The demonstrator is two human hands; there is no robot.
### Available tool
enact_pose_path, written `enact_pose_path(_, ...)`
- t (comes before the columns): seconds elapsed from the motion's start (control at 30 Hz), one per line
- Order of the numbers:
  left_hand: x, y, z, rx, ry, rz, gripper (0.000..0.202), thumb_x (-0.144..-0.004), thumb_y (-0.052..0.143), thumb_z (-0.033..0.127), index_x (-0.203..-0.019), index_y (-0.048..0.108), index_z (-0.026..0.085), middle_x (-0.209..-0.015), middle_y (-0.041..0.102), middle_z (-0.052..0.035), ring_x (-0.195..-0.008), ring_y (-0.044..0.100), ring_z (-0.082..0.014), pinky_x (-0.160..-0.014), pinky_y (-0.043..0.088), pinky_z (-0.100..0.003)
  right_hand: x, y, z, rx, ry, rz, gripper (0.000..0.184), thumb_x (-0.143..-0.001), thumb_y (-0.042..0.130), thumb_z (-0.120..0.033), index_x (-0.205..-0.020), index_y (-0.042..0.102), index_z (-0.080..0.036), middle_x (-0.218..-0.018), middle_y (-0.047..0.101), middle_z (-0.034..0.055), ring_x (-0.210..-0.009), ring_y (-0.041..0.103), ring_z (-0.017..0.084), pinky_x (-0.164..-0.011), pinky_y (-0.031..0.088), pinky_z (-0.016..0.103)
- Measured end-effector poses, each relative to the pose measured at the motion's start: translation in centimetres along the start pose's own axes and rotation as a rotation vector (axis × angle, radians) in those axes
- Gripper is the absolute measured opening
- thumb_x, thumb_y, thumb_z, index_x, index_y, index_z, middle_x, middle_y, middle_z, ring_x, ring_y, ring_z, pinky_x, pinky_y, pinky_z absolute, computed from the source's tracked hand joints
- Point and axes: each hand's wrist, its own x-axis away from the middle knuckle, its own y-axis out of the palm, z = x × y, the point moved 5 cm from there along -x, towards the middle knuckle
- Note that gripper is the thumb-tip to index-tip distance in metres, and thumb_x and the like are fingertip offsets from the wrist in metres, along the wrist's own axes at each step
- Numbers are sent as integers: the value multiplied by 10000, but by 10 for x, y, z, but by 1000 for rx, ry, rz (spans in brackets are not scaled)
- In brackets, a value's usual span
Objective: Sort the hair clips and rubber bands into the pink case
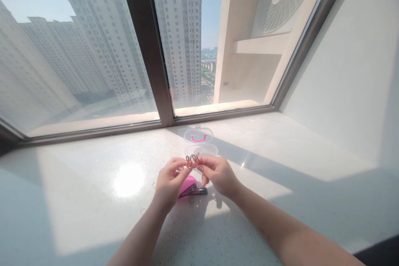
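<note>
Raised side by side just nearer than the small clear round plastic box [201, 149] with its lid flipped open: left hand [170, 183] and right hand [218, 174], wrists bent inward, forearms converging from below. Pinched between thumb and forefinger tips of both, a small reddish-brown looped wire piece [192, 160], up off the pale stone sill [280, 153], just before the box. Nearer still than the box, under the hands, a pink plastic clip-like tool [190, 187] lying flat.
</note>
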Motion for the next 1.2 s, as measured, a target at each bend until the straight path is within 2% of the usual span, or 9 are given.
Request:
enact_pose_path(0.13,0,0,-3,14,-14,17,125,-723,720,300,-756,748,183,-836,619,-60,-768,575,-177,-611,457,-244,2,5,-1,-5,-4,-36,308,-825,578,-366,-965,741,-145,-472,572,-32,-404,578,119,-444,466,223)
enact_pose_path(0.57,0,1,-8,42,-10,-33,86,-747,710,263,-735,710,178,-825,609,-44,-815,591,-183,-705,470,-273,3,10,3,-118,16,-95,329,-835,621,-376,-1071,728,-173,-537,629,-11,-432,616,122,-445,467,208)
enact_pose_path(0.73,3,2,-3,138,-9,-78,58,-727,724,211,-692,695,174,-829,591,-38,-844,584,-181,-737,486,-277,3,9,5,-219,70,-162,330,-795,679,-398,-1022,745,-167,-667,678,25,-459,622,114,-428,432,194)
enact_pose_path(0.9,3,4,-6,242,-39,-118,42,-704,733,183,-676,704,170,-846,565,-42,-864,574,-191,-763,498,-309,2,8,8,-235,87,-172,315,-783,699,-396,-950,760,-136,-550,627,10,-451,611,118,-428,415,190)
enact_pose_path(1.03,3,5,-6,241,-53,-128,47,-712,736,203,-702,712,165,-851,564,-46,-866,570,-197,-772,484,-323,0,8,10,-267,93,-176,278,-761,722,-375,-892,748,-131,-705,675,43,-457,606,102,-410,398,182)
enact_pose_path(1.2,4,8,-3,243,-87,-169,81,-768,705,227,-728,691,158,-878,579,-45,-887,558,-187,-807,447,-313,-2,9,16,-361,132,-199,342,-746,749,-340,-1022,692,-146,-847,691,64,-477,577,79,-446,437,200)
